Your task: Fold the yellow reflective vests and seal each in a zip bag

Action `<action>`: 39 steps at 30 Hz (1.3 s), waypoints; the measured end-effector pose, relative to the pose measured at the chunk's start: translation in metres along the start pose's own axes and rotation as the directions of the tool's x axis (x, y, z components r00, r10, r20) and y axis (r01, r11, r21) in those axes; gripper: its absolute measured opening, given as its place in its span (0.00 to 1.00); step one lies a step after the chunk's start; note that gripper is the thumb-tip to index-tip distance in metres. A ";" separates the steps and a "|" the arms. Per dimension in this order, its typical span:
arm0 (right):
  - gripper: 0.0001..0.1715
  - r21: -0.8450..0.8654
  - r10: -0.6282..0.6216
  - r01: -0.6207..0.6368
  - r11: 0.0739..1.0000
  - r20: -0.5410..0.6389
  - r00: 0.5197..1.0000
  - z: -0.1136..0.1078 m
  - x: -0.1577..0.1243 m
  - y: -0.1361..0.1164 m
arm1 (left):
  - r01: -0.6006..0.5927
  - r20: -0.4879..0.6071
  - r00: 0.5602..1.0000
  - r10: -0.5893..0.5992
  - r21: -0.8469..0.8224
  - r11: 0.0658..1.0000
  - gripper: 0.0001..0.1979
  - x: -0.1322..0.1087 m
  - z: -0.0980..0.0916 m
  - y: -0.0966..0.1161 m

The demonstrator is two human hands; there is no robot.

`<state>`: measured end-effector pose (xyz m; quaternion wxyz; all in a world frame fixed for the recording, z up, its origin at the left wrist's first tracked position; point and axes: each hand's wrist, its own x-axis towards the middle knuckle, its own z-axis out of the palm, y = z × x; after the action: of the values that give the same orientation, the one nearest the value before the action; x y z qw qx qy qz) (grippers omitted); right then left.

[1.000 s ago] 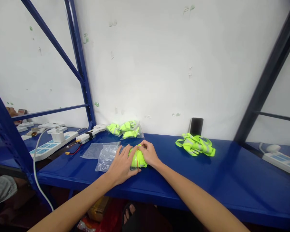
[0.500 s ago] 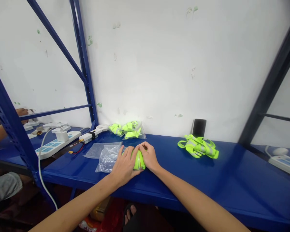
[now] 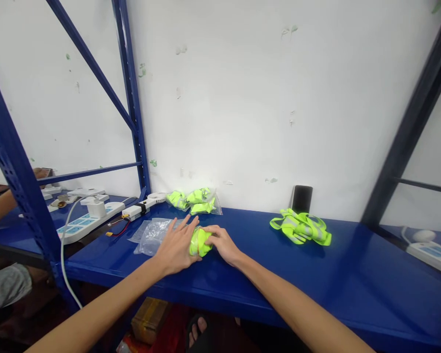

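Your left hand lies spread on the bundle near the shelf's front edge; your right hand seemingly cups it.

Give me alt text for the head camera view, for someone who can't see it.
Both hands work a neon-yellow bundle on a blue shelf: the left hand lies open over it, the right hand grips its side. Clear plastic bags lie just left; a loose vest lies farther right.
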<state>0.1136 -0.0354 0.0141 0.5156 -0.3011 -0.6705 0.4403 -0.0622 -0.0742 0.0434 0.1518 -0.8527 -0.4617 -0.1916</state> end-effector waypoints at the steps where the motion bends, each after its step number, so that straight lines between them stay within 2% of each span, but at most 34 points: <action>1: 0.11 0.032 0.030 -0.032 0.999 0.063 0.998 0.000 0.001 0.001 | 0.018 0.024 1.000 -0.018 0.001 1.000 0.46 -0.001 -0.001 -0.006; 3: 0.15 0.080 0.062 -0.076 0.994 0.166 0.984 0.000 0.002 0.001 | 0.043 0.048 0.998 -0.043 0.005 0.999 0.45 -0.002 -0.001 -0.014; 5: 0.16 0.067 0.032 -0.049 0.997 0.239 0.971 -0.001 0.002 -0.002 | 0.064 0.035 0.997 -0.064 0.004 0.998 0.42 -0.004 0.001 -0.018; 9: 0.10 -0.148 -0.107 0.160 0.976 0.316 0.943 -0.002 -0.002 -0.012 | 0.047 0.018 0.999 -0.046 -0.024 0.999 0.35 -0.007 0.004 -0.013; 12: 0.13 -0.274 -0.106 0.208 0.939 0.344 0.933 -0.001 -0.004 -0.015 | 0.035 0.040 0.999 -0.033 -0.055 0.998 0.31 -0.008 0.003 -0.006; 14: 0.14 -0.280 -0.080 0.187 0.942 0.353 0.932 -0.001 -0.004 -0.014 | 0.035 0.059 0.998 -0.031 -0.074 0.997 0.31 -0.008 0.002 -0.005; 18: 0.15 -0.191 -0.058 0.137 0.972 0.371 0.927 -0.003 -0.002 -0.009 | 0.030 0.091 0.996 -0.021 -0.098 0.995 0.33 -0.007 0.000 -0.007; 21: 0.15 -0.066 0.064 -0.047 0.997 0.291 0.955 -0.002 0.000 -0.002 | 0.013 0.120 0.993 0.001 -0.110 0.994 0.32 -0.007 -0.002 -0.007; 23: 0.24 0.030 0.202 -0.210 0.977 0.169 0.965 -0.001 0.002 0.003 | -0.002 0.126 0.992 0.016 -0.112 0.994 0.30 -0.007 -0.003 -0.005; 25: 0.32 0.087 0.318 -0.324 0.942 0.079 0.945 -0.001 0.005 0.007 | -0.016 0.118 0.993 0.028 -0.109 0.994 0.29 -0.008 -0.004 -0.004; 26: 0.33 0.089 0.352 -0.357 0.930 0.069 0.934 -0.001 0.006 0.009 | -0.023 0.112 0.993 0.035 -0.105 0.994 0.28 -0.008 -0.004 -0.004; 30: 0.26 0.034 0.420 -0.433 0.901 0.190 0.888 -0.004 0.010 0.008 | -0.053 0.084 0.995 0.060 -0.085 0.995 0.28 -0.008 -0.005 -0.005; 32: 0.25 0.069 0.446 -0.476 0.877 0.252 0.859 -0.005 0.010 0.007 | -0.064 0.078 0.994 0.071 -0.084 0.994 0.27 -0.008 -0.004 -0.004; 34: 0.25 0.123 0.430 -0.476 0.871 0.279 0.859 -0.006 0.009 0.005 | -0.057 0.085 0.994 0.066 -0.099 0.993 0.26 -0.008 -0.002 -0.002; 36: 0.23 0.155 0.370 -0.416 0.896 0.257 0.893 -0.003 0.008 0.005 | -0.029 0.101 0.994 0.040 -0.114 0.993 0.26 -0.008 0.002 0.000; 39: 0.15 0.149 0.280 -0.310 0.939 0.190 0.941 0.006 0.007 0.009 | 0.027 0.121 0.993 -0.015 -0.097 0.995 0.34 -0.004 0.007 0.004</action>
<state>0.1059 -0.0274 0.0087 0.4107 -0.3137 -0.6164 0.5942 -0.0594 -0.0762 0.0355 0.0796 -0.8643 -0.4688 -0.1641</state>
